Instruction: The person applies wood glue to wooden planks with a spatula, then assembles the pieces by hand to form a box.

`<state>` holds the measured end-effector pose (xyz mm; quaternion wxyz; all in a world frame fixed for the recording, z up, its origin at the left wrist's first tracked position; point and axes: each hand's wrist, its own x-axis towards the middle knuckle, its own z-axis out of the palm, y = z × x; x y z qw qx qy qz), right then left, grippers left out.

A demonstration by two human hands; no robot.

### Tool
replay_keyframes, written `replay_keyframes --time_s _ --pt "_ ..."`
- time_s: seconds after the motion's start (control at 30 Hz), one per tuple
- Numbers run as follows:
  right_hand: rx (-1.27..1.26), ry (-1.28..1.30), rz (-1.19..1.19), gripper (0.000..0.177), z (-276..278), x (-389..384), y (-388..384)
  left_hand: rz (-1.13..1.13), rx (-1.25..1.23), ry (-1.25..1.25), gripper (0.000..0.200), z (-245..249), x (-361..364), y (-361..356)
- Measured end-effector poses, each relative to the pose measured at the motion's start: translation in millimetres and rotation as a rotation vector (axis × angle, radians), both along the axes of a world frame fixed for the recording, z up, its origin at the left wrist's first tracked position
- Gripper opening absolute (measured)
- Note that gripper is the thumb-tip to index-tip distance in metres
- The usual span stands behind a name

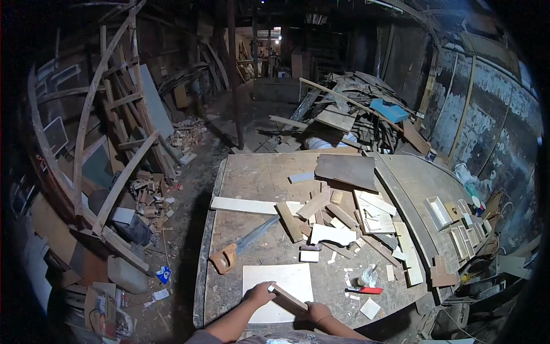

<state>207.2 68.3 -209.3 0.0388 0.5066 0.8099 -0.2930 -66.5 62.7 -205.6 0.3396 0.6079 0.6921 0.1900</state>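
A short wooden strip (291, 300) lies slantwise between my hands, above a pale square board (262, 278) at the table's near edge. My left hand (262, 293) is closed on its upper left end, where a small white patch shows. At the lower right end, my right hand (318, 313) grips the strip with bent fingers. Beyond the board, to the left, rests a handsaw (246, 243) with a wooden handle. To the right are a red-handled tool (364, 290) and a small clear jar (368, 277).
Wood offcuts (335, 212) are heaped mid-table, with a long pale plank (249, 205) at left and a dark board (345, 171) at the back. Small wooden frames (461, 241) stand at right. A scrap pile (344, 114) rises behind the table (246, 172); a wooden frame structure (86, 126) leans at left.
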Motion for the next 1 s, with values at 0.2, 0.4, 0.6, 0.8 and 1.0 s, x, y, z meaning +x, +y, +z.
replay_keyframes --time_s 0.2,0.4,0.6,0.8,1.0 --pt "-0.005 -0.059 0.057 0.033 10 -4 -9 0.031 0.215 0.151 0.046 -10 -4 -32" --pt "0.039 -0.13 0.156 0.031 28 -7 -8 0.125 0.028 0.208 0.046 -11 2 -42" --pt "0.042 -0.15 0.256 0.031 13 -3 4 -0.026 -0.127 0.326 0.053 10 -4 -48" --pt "0.058 -0.186 0.341 0.032 23 -3 11 -0.151 -0.236 0.332 0.059 20 -9 -52" --pt "0.073 -0.172 0.358 0.029 24 -3 12 -0.116 -0.336 0.264 0.063 17 -9 -49"
